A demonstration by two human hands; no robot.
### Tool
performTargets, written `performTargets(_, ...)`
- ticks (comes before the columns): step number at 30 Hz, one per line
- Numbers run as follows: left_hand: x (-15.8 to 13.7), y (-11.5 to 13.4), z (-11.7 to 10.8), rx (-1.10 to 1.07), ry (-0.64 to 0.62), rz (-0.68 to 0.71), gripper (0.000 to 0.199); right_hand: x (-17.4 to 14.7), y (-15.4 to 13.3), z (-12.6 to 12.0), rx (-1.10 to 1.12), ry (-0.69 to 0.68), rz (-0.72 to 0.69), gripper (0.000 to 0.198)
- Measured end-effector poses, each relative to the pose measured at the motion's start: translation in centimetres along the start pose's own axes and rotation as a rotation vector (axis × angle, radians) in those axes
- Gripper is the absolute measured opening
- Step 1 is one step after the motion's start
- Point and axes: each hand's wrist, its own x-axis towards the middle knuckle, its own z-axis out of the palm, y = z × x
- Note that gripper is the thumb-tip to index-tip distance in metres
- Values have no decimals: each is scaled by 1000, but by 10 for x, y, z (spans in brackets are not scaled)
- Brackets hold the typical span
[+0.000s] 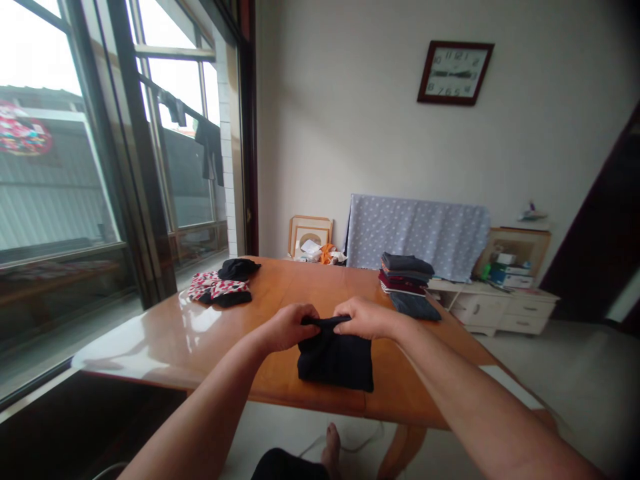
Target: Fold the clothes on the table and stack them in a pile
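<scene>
Head view, black cloth [337, 363] near table edge [275, 392], stack [404, 272] well apart

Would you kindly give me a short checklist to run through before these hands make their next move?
1. Left hand has hold of the black cloth at its far edge: ok.
2. Right hand has hold of that same edge: ok.
3. Cloth's underside smooth: cannot tell, hidden from view.
4. Folded pile clear of the right hand: ok, there is a gap.
5. Patterned clothes clear of the left hand: ok, bare table between.
</scene>
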Motion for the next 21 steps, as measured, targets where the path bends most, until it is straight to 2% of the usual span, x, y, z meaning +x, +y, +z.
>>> performTargets(5, 5, 20, 4, -16, 0, 74, 15, -18, 0, 2, 32, 47, 56, 22)
performTargets(9, 11, 33, 6, 41, -13, 149, 16, -23, -6, 5, 100, 51, -42, 46)
performTargets(11, 11, 37, 7, 15, -24, 165, 17, -24, -8, 9, 159, -5, -64, 39)
performTargets(13, 10, 38, 8, -57, -34, 158, 17, -24, -8, 13, 216, -58, -32, 21)
performTargets(15, 5, 35, 11, -189, -9, 125, 21, -25, -8, 15, 277, -58, 19, 14)
performTargets(17, -3, 25, 17, -362, 107, 60, 30, -26, -9, 15, 378, -39, 72, 13)
performTargets(21, -23, -11, 42, -717, 528, -217, 49, -29, -14, 10, 717, 4, 180, 21)
